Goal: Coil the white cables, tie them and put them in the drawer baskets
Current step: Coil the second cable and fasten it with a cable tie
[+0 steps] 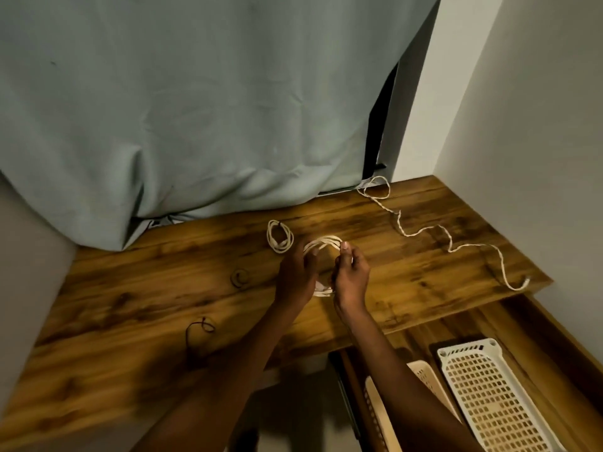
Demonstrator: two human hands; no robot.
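- Three white cables are seen on the wooden surface (137, 288), whose grain is dark and streaked; a grey-green cloth (195, 109) hangs behind it.
- Two dark thin ties are laid to the left: one looped tie (199, 326) near the front edge, one small ring tie (239, 277) further back.
- A finished small coil (280, 237), already bound at its top with a dark tie, is set just left of the hands.
- The cable in hand (323, 243) is held as a loose round coil of several turns, raised slightly between both hands.
- The left hand (295, 275) is curled round the coil's left side; its fingers are partly hidden, so the exact grip cannot be told.
- The right hand (350, 275) is seen with its fingers (345, 246) pinching the strands at the coil's upper right.
- The cable is judged light, limp and somewhat springy; turns are likely to slip apart unless the bundle is gripped where all strands cross.
- An uncoiled cable (424, 230) is spread in waves toward the right edge, a plug at its near end.
- An open drawer (528, 324) is seen lower right, holding a white perforated plastic basket (489, 396) and a cream basket (424, 376) beside it.
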